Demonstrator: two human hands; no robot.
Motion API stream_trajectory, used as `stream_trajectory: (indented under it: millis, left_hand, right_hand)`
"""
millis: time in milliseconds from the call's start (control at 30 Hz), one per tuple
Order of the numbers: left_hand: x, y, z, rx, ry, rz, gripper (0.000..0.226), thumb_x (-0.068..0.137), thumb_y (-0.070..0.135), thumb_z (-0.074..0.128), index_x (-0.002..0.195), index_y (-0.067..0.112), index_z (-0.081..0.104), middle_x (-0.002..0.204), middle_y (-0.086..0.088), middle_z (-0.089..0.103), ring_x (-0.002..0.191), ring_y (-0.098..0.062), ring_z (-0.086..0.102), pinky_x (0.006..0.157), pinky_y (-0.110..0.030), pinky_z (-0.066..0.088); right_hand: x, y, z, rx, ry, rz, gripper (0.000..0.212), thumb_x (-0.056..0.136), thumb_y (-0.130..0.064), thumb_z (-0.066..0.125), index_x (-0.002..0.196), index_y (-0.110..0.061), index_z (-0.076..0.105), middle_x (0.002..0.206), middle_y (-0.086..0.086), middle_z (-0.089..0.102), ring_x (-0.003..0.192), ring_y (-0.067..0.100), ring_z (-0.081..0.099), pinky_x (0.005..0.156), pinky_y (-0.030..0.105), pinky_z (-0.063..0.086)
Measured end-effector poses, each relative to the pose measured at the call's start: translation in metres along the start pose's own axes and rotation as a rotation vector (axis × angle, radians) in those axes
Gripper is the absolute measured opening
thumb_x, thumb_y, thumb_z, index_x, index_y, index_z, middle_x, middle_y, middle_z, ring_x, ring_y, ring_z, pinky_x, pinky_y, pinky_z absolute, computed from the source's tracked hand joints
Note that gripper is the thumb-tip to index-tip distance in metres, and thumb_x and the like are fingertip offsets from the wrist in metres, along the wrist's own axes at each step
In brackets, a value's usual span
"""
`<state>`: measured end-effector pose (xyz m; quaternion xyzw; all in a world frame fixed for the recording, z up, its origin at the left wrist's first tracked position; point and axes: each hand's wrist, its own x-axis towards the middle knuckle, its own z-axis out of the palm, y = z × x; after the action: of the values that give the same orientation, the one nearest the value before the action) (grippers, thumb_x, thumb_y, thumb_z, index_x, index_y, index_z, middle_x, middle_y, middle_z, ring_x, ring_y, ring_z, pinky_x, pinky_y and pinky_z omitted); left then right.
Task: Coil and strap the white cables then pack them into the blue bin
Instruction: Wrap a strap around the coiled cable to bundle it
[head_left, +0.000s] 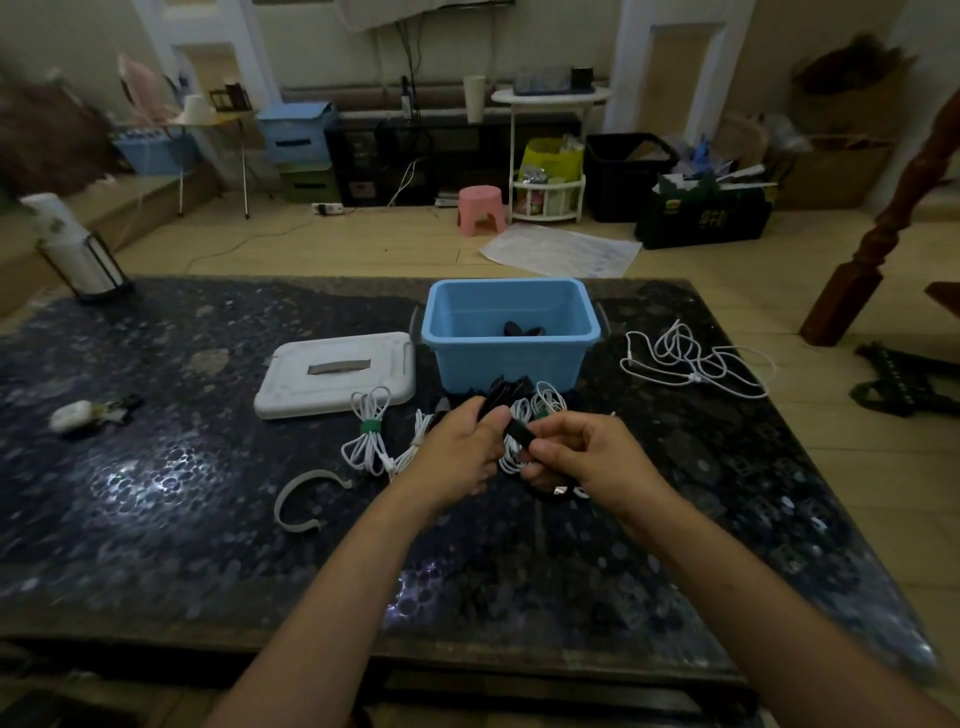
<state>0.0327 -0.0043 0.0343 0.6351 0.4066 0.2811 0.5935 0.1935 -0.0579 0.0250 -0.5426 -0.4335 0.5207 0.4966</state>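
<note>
a person's left hand (462, 447) and right hand (582, 457) met over the dark counter (182, 493), both grips clamped on a coiled white cable (511, 452) while the right fingers pinched a black strap (519, 434) across its middle. the bundle's long axis ran from 12 to 6 o'clock between the hands, the strap crossing it. the blue bin (511, 338) stood just beyond at 12 o'clock, open, holding only some dark items, its white lid (337, 371) lying at 10 o'clock. a cable strapped in green (369, 434) lay at 9 o'clock; a loose white cable (696, 361) waited uncoiled at 2 o'clock. packing appeared not yet begun.
</note>
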Motion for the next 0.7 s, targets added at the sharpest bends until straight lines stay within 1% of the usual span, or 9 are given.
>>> stream_trajectory:
  millis: [200,300,400,467,533,600,633,667,700]
  left_hand:
    - [0.002,-0.001,-0.002,0.053,-0.032,0.015,0.017,0.107,0.025,0.04,0.097,0.015,0.05,0.055,0.007,0.037,0.043,-0.006,0.029,0.045,-0.026,0.023]
    - [0.004,-0.003,-0.004,0.095,0.042,-0.012,0.019,0.106,0.027,0.042,0.095,0.016,0.053,0.052,0.012,0.042,0.043,-0.005,0.033,0.046,-0.023,0.027]
    - [0.004,-0.003,-0.004,0.076,0.071,-0.05,0.019,0.105,0.029,0.043,0.097,0.015,0.053,0.054,0.01,0.041,0.044,-0.007,0.033,0.046,-0.023,0.027]
    - [0.004,-0.002,-0.002,0.057,0.079,-0.042,0.02,0.105,0.03,0.043,0.095,0.016,0.053,0.056,0.008,0.04,0.043,-0.006,0.032,0.045,-0.023,0.027]
    - [0.006,-0.003,-0.001,0.078,0.108,0.017,0.022,0.105,0.03,0.043,0.094,0.015,0.055,0.055,0.008,0.04,0.043,-0.009,0.035,0.043,-0.024,0.029]
    - [0.008,-0.004,-0.001,0.16,0.13,0.101,0.021,0.104,0.036,0.043,0.1,0.02,0.057,0.058,-0.004,0.041,0.051,-0.032,0.043,0.047,-0.038,0.038]
    - [0.009,-0.006,-0.001,0.199,0.125,0.135,0.019,0.103,0.038,0.044,0.103,0.025,0.058,0.071,-0.012,0.046,0.068,-0.046,0.048,0.056,-0.049,0.045]
    - [0.01,-0.007,-0.001,0.231,0.112,0.166,0.017,0.103,0.039,0.044,0.108,0.029,0.058,0.088,-0.009,0.054,0.087,-0.047,0.052,0.068,-0.055,0.049]
    - [0.01,-0.009,0.0,0.257,0.098,0.188,0.017,0.103,0.037,0.045,0.113,0.032,0.058,0.099,-0.004,0.057,0.096,-0.041,0.053,0.078,-0.056,0.05]
  right_hand:
    - [0.0,0.0,0.003,0.019,-0.001,-0.066,0.015,0.093,0.002,0.062,0.096,-0.012,0.056,0.076,0.01,0.069,0.056,0.015,0.064,0.056,0.025,0.055]
    - [-0.001,0.002,0.003,-0.258,0.058,-0.173,0.018,0.085,-0.009,0.077,0.092,-0.018,0.063,0.087,-0.001,0.067,0.056,0.013,0.064,0.054,0.024,0.053]
    - [-0.002,0.007,0.004,-0.603,0.199,-0.322,0.021,0.08,-0.022,0.083,0.093,-0.031,0.068,0.09,-0.015,0.07,0.073,0.003,0.067,0.068,0.018,0.054]
    - [-0.003,0.008,0.006,-0.662,0.253,-0.39,0.015,0.082,-0.022,0.081,0.092,-0.031,0.073,0.087,-0.019,0.072,0.081,-0.004,0.066,0.072,0.01,0.049]
    - [-0.003,0.008,0.008,-0.642,0.282,-0.363,0.009,0.086,-0.02,0.077,0.093,-0.026,0.077,0.082,-0.018,0.072,0.074,-0.007,0.065,0.067,0.006,0.045]
    - [-0.002,0.007,0.01,-0.474,0.275,-0.253,0.006,0.089,-0.017,0.073,0.09,-0.02,0.078,0.077,-0.012,0.074,0.058,-0.003,0.062,0.058,0.01,0.044]
    - [-0.001,0.006,0.01,-0.36,0.27,-0.187,0.007,0.091,-0.016,0.071,0.089,-0.017,0.078,0.076,-0.007,0.074,0.052,-0.001,0.059,0.056,0.014,0.045]
    - [-0.001,0.005,0.011,-0.242,0.268,-0.124,0.009,0.092,-0.015,0.069,0.091,-0.014,0.078,0.076,-0.004,0.075,0.05,0.0,0.057,0.056,0.017,0.046]
    - [-0.001,0.004,0.013,-0.121,0.265,-0.066,0.01,0.093,-0.013,0.068,0.093,-0.01,0.077,0.076,-0.002,0.075,0.05,0.002,0.057,0.056,0.018,0.047]
